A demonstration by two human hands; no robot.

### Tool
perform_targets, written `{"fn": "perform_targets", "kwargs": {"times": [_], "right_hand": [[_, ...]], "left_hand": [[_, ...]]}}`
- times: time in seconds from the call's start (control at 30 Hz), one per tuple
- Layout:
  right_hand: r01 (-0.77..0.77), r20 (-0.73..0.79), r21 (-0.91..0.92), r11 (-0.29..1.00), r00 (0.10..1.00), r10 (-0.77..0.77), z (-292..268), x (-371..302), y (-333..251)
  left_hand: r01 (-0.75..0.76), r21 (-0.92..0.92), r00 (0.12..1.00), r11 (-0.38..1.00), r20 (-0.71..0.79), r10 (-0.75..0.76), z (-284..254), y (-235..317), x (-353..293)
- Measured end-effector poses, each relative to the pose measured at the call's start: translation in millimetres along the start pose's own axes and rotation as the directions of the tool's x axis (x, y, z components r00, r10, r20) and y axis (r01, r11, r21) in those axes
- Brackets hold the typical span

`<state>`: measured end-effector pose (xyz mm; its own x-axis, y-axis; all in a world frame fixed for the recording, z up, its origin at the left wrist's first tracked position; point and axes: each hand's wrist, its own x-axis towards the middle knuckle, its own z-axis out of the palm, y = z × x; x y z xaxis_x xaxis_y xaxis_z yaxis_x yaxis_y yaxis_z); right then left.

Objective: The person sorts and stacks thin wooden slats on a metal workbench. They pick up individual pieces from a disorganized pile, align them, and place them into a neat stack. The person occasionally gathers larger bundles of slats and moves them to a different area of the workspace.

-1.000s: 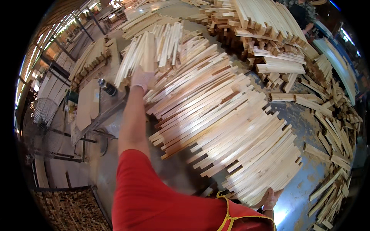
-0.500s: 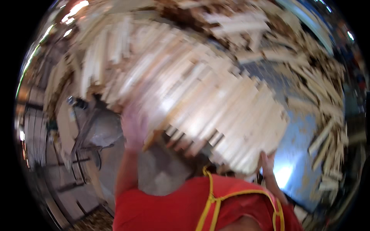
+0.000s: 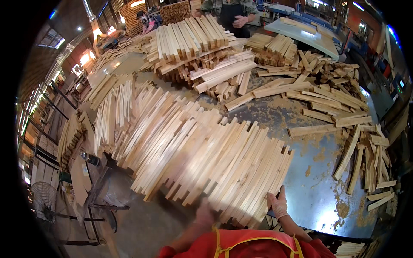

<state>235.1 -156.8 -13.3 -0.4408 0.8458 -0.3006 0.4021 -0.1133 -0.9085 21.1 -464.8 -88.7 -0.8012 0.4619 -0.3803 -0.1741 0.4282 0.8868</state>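
Note:
A wide row of pale wooden slats [image 3: 219, 161] lies side by side in front of me, its ends uneven. My right hand [image 3: 278, 205] rests against the near right end of the row, thumb raised and apart from the fingers; some fingertips are hidden by the wood. It seems to wear a light glove. My left hand [image 3: 205, 213] is at the row's near edge, smeared by motion, so its fingers cannot be made out. More narrow slats [image 3: 112, 114] lean together at the row's left end.
A metal tabletop [image 3: 316, 172] with sawdust extends to the right, with loose wood pieces [image 3: 350, 150] scattered over it. Stacked slats [image 3: 189, 38] rise at the far side. Beyond stands a person in a dark apron [image 3: 232, 19]. A wire fan [image 3: 44, 195] stands at left.
My left hand has moved from the row's left part rightward along its near edge. My right hand stays at the right end. The view has tilted up, showing the far stacks and people.

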Motion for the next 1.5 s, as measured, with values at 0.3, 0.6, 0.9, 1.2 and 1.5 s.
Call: {"fn": "perform_targets", "kwargs": {"times": [0.3, 0.6, 0.9, 1.2, 1.5], "right_hand": [[-0.133, 0.327, 0.087, 0.987, 0.940, 0.098, -50, 20, -6], [-0.169, 0.226, 0.151, 0.974, 0.965, 0.133, -54, 38, 16], [0.060, 0.188, -0.216, 0.975, 0.982, -0.018, -156, 83, 4], [-0.140, 0.248, -0.256, 0.957, 0.947, 0.205, -148, 97, -19], [-0.148, 0.191, 0.022, 0.989, 0.971, 0.141, -144, 87, 45]], "left_hand": [[0.173, -0.827, 0.717, 0.535, -0.267, -0.644, -28, 67, -11], [0.301, -0.653, 0.889, 0.695, -0.071, -0.452, -21, 30, -23], [0.010, 0.627, 0.988, 0.779, 0.112, -0.103, 7, 150, 23], [-0.074, 0.630, 0.995, 0.773, 0.098, 0.015, 124, 212, 89], [0.070, 0.093, 0.928, 0.993, 0.360, -0.099, 112, 215, 78]]}}
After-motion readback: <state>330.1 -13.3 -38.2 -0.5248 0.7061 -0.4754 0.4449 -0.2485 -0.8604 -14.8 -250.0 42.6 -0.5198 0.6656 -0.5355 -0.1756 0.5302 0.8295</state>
